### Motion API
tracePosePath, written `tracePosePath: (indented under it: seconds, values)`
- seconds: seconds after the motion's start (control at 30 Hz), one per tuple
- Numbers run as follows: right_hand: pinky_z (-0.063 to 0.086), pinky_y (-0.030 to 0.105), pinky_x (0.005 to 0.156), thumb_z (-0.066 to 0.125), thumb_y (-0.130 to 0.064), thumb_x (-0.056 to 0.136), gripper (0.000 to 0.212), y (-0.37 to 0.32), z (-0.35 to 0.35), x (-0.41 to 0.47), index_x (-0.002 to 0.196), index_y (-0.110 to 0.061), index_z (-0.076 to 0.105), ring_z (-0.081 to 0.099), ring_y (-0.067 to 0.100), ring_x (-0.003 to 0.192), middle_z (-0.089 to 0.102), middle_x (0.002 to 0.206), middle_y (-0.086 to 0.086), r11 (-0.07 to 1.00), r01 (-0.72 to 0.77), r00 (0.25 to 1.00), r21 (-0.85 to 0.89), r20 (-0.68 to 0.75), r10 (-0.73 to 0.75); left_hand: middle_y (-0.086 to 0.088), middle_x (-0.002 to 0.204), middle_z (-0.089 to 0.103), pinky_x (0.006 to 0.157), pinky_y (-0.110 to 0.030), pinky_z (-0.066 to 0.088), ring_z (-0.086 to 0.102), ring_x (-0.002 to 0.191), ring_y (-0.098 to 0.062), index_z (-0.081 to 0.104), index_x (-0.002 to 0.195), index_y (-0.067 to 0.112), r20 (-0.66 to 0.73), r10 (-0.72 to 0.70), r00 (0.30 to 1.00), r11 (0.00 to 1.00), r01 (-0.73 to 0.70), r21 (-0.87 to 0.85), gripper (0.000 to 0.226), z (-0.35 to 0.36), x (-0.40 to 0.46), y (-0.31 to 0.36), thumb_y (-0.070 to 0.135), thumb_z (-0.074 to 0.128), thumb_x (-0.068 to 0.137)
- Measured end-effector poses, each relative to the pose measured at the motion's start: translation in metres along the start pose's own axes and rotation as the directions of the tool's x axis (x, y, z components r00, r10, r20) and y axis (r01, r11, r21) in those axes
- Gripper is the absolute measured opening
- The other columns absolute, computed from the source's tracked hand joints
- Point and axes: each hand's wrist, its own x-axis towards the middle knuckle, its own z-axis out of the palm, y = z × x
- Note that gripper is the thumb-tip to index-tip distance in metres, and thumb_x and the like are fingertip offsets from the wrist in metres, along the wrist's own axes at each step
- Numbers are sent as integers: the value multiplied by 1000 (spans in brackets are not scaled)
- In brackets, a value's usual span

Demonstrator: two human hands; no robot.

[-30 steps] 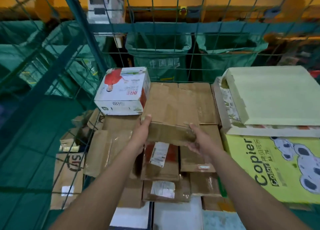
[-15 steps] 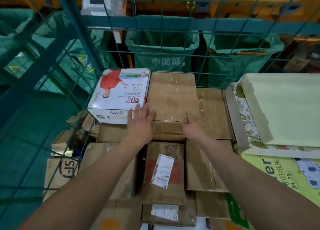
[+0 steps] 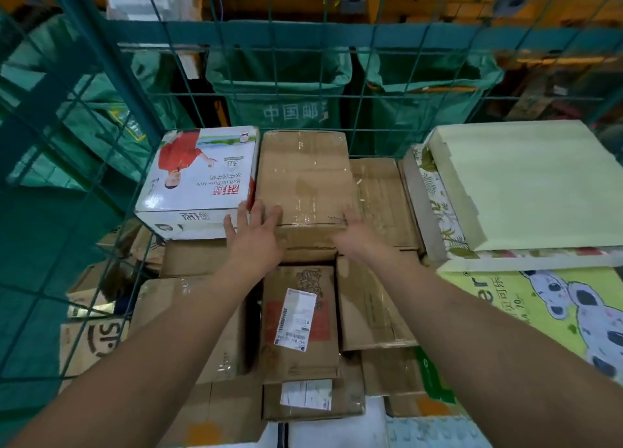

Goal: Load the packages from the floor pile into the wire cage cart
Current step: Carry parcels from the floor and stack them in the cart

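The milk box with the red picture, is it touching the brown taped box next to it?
Touching. In the head view, the milk box sits flush against the left side of the brown taped box, with no gap along their shared edge.

The white milk carton (image 3: 199,174) shows "Buffalo Pure Milk" and "3.8", upside down from this view. The green mail bag (image 3: 279,90) behind the cage carries "中国邮". The yellow-green copier paper box (image 3: 526,309) shows the letters "er" and "A4 70".

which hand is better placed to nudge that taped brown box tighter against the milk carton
Right. The right hand sits at the taped brown box's corner away from the milk carton; the left hand lies on the carton side.
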Motion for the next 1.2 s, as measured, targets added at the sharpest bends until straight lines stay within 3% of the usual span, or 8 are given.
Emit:
tracePosePath:
  seconds: [0.13,0.23,0.33,0.43,0.67,0.73,0.83,1.2]
  values:
    - [56,32,91,65,-25,89,96,16,9,-47,162,-43,5,60,19,122,46,156,0,990,41,998,138,-55,-34,-7,170,8,126,-54,5,0,156,-34,19,162,30,-60,119,991,975,-128,-182,74,16,-44,27,38,55,97]
    - [51,23,69,63,-30,93,91,34,8,-90,162,-40,5,61,17,103,53,149,3,987,25,1000,160,-11,-24,-4,170,14,125,-48,12,7,155,-30,23,162,28,-22,120,992,924,-120,-363,74,24,-79,55,36,57,97]
    - [51,33,95,63,-36,96,91,60,12,-134,164,-30,4,53,30,130,37,161,9,975,-74,997,207,-13,79,-2,166,25,119,-35,20,21,153,-24,29,160,26,89,81,993,795,-11,-606,64,20,-123,88,30,55,101]
    - [52,37,93,64,-33,99,88,86,18,-178,164,-28,6,51,31,132,37,159,8,897,-179,982,404,14,189,-3,156,42,116,-36,37,42,140,-21,45,148,28,198,132,971,530,99,-842,54,25,-167,113,27,61,97]
    - [53,31,78,65,-30,97,62,180,37,-316,151,-26,34,65,29,113,59,132,11,668,-246,925,702,-36,378,-6,148,47,96,-25,35,47,135,-24,39,154,10,341,284,896,453,188,-872,51,41,-290,167,15,50,105]
    - [55,29,71,62,-27,100,59,211,45,-360,152,-30,34,65,30,115,57,131,8,585,-206,912,785,-63,405,-5,127,57,84,-27,41,59,110,-21,47,149,9,380,310,871,399,244,-884,44,52,-324,186,14,51,105]
    - [59,38,86,61,-30,101,62,267,68,-425,156,-30,32,65,29,111,60,121,3,474,-165,885,865,-81,458,-2,103,68,68,-27,44,58,79,-12,58,138,17,469,347,812,296,380,-876,35,76,-383,213,19,57,103]
    - [54,32,75,57,-28,104,43,444,251,-706,144,-18,46,64,23,98,60,123,7,-48,44,615,998,10,788,0,123,64,87,-34,54,64,107,-18,59,127,25,650,529,545,643,243,-726,24,172,-650,236,25,58,103]
